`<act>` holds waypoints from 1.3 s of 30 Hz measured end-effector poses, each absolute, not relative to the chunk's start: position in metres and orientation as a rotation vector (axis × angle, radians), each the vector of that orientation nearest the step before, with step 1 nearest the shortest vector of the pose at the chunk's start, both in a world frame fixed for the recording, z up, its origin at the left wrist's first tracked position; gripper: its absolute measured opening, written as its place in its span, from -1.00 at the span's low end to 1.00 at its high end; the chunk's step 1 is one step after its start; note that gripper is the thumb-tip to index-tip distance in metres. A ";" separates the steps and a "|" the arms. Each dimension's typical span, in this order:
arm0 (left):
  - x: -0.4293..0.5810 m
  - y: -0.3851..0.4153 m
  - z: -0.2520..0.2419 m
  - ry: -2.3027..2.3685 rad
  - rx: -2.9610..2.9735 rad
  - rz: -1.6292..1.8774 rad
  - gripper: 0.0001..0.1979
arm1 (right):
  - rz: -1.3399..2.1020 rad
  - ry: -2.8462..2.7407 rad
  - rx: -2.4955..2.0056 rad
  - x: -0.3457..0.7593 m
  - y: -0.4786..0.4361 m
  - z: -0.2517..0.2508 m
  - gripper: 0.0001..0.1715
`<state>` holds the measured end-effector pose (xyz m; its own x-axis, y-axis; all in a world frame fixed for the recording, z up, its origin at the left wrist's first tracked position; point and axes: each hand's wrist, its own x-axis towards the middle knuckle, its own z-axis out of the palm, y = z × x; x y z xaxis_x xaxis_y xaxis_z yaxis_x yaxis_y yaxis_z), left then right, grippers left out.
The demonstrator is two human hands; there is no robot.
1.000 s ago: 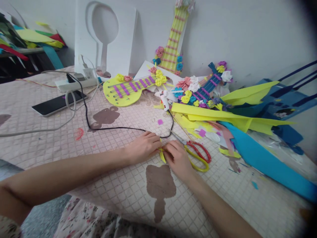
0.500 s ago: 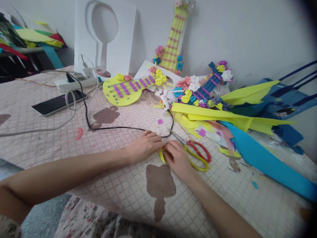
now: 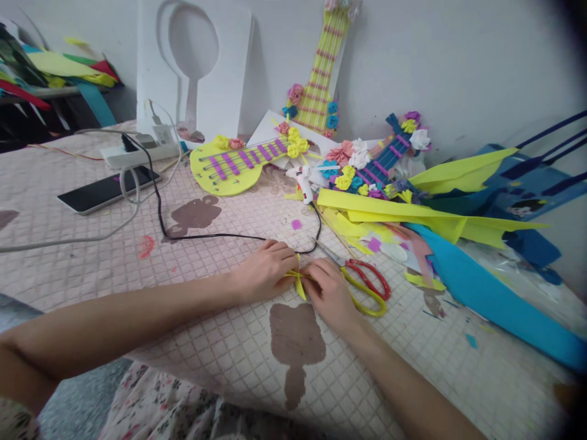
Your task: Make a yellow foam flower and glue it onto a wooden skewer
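Observation:
Between my two hands is a small piece of yellow crepe paper [image 3: 299, 285], with narrow ends sticking up and down. My left hand [image 3: 270, 272] pinches its left side, fingers curled together. From the other side my right hand [image 3: 331, 292] is closed on it, the fingertips partly hidden. Just beyond the right hand lie scissors [image 3: 369, 287] with one red and one yellow handle loop, their blades pointing away. A white glue gun [image 3: 302, 183] rests farther back, its black cord curving past my fingers.
A yellow paper guitar [image 3: 238, 174] lies at the back, with decorated instruments beyond it. A phone [image 3: 110, 190] and a power strip [image 3: 140, 153] are at the left. Yellow paper strips [image 3: 394, 208], blue paper [image 3: 486, 293] and a blue bag [image 3: 518, 189] crowd the right side.
My hands have drawn slightly apart, the left one shifting a little left. More of the yellow paper now shows between them, including an upper end.

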<state>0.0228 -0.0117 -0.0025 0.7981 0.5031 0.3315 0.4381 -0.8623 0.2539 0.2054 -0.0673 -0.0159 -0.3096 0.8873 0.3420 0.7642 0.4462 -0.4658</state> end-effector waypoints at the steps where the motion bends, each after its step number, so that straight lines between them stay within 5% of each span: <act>1: 0.023 -0.012 -0.002 0.753 2.819 0.596 -0.94 | 0.289 -2.143 -1.379 0.205 -0.067 -0.016 -0.87; 39: 0.024 -0.016 0.001 0.809 2.839 0.551 -0.91 | 0.258 -2.146 -1.385 0.203 -0.068 -0.014 -0.87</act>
<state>0.0237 -0.0156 0.0009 0.7885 0.5323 0.3082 0.4814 -0.8459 0.2293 0.2033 -0.0677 -0.0144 -0.3038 0.8842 0.3547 0.7750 0.4459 -0.4478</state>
